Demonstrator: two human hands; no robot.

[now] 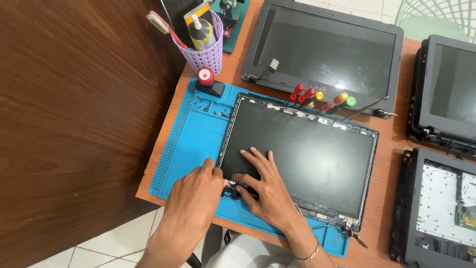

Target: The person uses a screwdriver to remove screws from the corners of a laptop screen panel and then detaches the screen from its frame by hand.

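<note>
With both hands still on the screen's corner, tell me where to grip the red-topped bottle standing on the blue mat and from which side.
Grip the red-topped bottle by its round red cap, coming down from above. It stands upright on the blue mat, its dark base low and squat, so the cap seems the easiest part to pinch. The purple basket crowds its far side; approach from the near side, probably with the left hand, which is closer.

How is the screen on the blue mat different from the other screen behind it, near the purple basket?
The screen on the blue mat has no front frame, so wires show along its top edge; the rear screen keeps its dark frame. The left hand and right hand touch the near one; nobody touches the rear one. The near one lies on the blue mat, the rear one on bare wood. Both are dark.
</note>
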